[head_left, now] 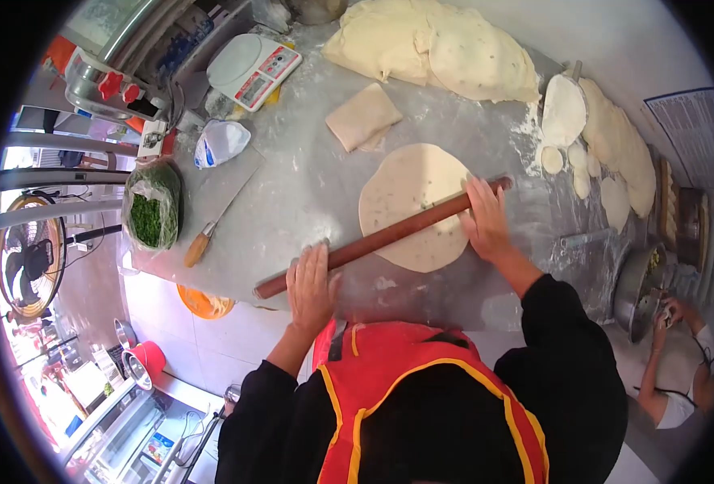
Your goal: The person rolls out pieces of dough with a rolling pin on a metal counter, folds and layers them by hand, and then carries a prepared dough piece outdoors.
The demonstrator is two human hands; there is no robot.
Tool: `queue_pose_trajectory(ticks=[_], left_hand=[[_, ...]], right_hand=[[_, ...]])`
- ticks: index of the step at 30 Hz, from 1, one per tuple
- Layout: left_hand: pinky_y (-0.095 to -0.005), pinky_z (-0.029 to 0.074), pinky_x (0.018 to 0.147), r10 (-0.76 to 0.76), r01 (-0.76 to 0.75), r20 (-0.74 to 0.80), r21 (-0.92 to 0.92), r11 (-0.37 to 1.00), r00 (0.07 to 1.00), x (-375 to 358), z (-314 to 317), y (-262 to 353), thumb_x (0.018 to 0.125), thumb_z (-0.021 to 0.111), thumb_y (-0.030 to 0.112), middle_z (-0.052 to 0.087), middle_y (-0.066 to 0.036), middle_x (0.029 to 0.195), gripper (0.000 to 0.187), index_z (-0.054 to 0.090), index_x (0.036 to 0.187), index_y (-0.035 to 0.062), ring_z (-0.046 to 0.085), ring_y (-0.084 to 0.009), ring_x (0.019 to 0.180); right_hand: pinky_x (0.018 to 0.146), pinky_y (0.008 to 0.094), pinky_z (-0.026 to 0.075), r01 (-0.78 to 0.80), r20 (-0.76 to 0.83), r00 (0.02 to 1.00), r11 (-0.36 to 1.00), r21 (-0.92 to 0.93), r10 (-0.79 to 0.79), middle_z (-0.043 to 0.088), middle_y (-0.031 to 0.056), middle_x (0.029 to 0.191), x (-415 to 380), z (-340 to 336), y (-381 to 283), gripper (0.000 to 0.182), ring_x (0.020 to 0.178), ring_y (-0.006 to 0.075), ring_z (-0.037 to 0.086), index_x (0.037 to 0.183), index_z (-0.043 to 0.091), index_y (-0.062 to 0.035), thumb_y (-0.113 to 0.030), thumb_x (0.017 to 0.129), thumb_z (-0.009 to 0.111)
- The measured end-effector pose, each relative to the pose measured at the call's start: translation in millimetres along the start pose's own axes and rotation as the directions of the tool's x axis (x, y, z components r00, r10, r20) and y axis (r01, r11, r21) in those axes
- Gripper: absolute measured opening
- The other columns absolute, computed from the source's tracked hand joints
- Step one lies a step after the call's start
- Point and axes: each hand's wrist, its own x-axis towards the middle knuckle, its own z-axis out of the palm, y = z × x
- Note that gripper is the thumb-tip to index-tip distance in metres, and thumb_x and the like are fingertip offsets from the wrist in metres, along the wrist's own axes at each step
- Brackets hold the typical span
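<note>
Now I am pressing both flat, unclenched palms on the long reddish-brown wooden rolling pin (383, 235). It is lying slantwise across the round pale dough sheet (416, 206), my right hand (486, 219) over the dough, my left hand (310, 289) off its edge.

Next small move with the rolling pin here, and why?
Probably push the rolling pin forward across the dough round. Both hands press on it, the left hand near its end off the dough, the right hand over the round's edge. The pin lies across the round's near half, so the far half likely awaits rolling.
</note>
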Motion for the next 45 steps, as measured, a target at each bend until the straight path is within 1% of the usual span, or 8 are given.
queue_pose_trajectory(ticks=[13, 22, 33, 36, 37, 39, 42, 45], left_hand=[[-0.0409, 0.045, 0.075, 0.053, -0.045, 0.073, -0.107, 0.993, 0.996, -78, 15, 58, 0.07, 0.072, 0.007, 0.056, -0.01, 0.095, 0.047, 0.06, 0.116, 0.0109, 0.056, -0.031, 0.088], [-0.044, 0.047, 0.077, -0.46, 0.458, -0.174, -0.058, 0.887, 0.871, -136, -2, -4, 0.082, 0.069, 0.014, 0.057, -0.016, 0.097, 0.033, 0.054, 0.109, 0.0038, 0.058, -0.0377, 0.091], [-0.0458, 0.036, 0.104, -0.426, 0.504, -0.41, 0.101, 0.858, 0.807, -18, -10, -67, 0.086, 0.064, 0.016, 0.052, -0.019, 0.125, 0.048, 0.049, 0.13, 0.003, 0.046, -0.0387, 0.121], [-0.0428, 0.036, 0.106, -0.38, 0.285, -0.296, -0.318, 0.904, 0.876, 21, 0, -16, 0.091, 0.059, 0.017, 0.053, -0.021, 0.131, 0.044, 0.051, 0.131, -0.0005, 0.048, -0.0376, 0.125], [-0.0416, 0.037, 0.106, -0.361, 0.243, -0.162, -0.489, 0.838, 0.919, 35, 13, 1, 0.094, 0.057, 0.018, 0.055, -0.021, 0.131, 0.042, 0.052, 0.13, -0.0015, 0.05, -0.035, 0.125], [-0.0338, 0.042, 0.102, -0.397, 0.333, 0.356, -0.934, -0.126, 0.846, 57, 57, 29, 0.097, 0.055, 0.024, 0.059, -0.014, 0.128, 0.041, 0.056, 0.131, 0.0021, 0.055, -0.0241, 0.119], [-0.0348, 0.045, 0.096, -0.297, 0.378, 0.338, -0.922, 0.085, 0.893, 57, 76, 38, 0.092, 0.056, 0.024, 0.061, -0.013, 0.12, 0.038, 0.058, 0.124, 0.0035, 0.057, -0.0236, 0.112], [-0.0375, 0.047, 0.088, 0.086, 0.098, 0.326, -0.509, 0.855, 0.941, 73, -32, 75, 0.086, 0.059, 0.022, 0.062, -0.012, 0.11, 0.034, 0.061, 0.115, 0.0047, 0.059, -0.0253, 0.104]], right_hand=[[0.109, 0.0578, 0.023, 0.041, 0.039, 0.998, 0.995, 0.089, -0.044, 0.044, 0.0158, 0.143, -95, -36, -18, 0.053, 0.133, 0.0326, 0.039, 0.14, 0.042, -0.007, -0.023, 0.091, 0.056], [0.088, 0.0384, 0.047, -0.573, 0.083, 0.705, 0.496, 0.653, 0.705, 0.063, 0.0181, 0.108, -45, 12, 11, 0.045, 0.099, 0.0312, 0.061, 0.119, 0.055, 0.0023, -0.019, 0.082, 0.069], [0.063, 0.0422, 0.05, -0.611, 0.203, 0.791, 0.736, 0.292, 0.577, 0.066, 0.0161, 0.073, 17, 15, 13, 0.034, 0.068, 0.0325, 0.065, 0.103, 0.059, -0.0012, -0.02, 0.077, 0.072], [0.06, 0.0466, 0.049, -0.526, 0.148, 0.845, 0.753, 0.396, 0.513, 0.065, 0.0211, 0.078, 29, -17, -52, 0.024, 0.07, 0.0402, 0.063, 0.1, 0.058, -0.0024, -0.015, 0.081, 0.064], [0.061, 0.0474, 0.05, -0.32, -0.019, 0.939, 0.895, 0.31, 0.342, 0.064, 0.0205, 0.075, 31, -11, -77, 0.018, 0.071, 0.0404, 0.063, 0.098, 0.056, -0.0034, -0.013, 0.083, 0.06], [0.062, 0.049, 0.049, -0.087, 0.013, 0.996, 0.948, 0.307, 0.087, 0.062, 0.0186, 0.077, 34, -18, -140, 0.013, 0.072, 0.0401, 0.062, 0.097, 0.057, -0.0075, -0.014, 0.086, 0.056], [0.07, 0.0443, 0.051, 0.258, -0.023, 0.951, 0.747, 0.613, -0.309, 0.063, 0.015, 0.087, 19, -41, -210, 0.014, 0.082, 0.0357, 0.063, 0.099, 0.057, -0.0055, -0.014, 0.088, 0.056], [0.071, 0.0431, 0.051, 0.244, -0.045, 0.955, 0.692, 0.679, -0.292, 0.065, 0.0137, 0.091, 4, -51, -211, 0.02, 0.084, 0.0346, 0.064, 0.105, 0.059, -0.0046, -0.016, 0.088, 0.061]])
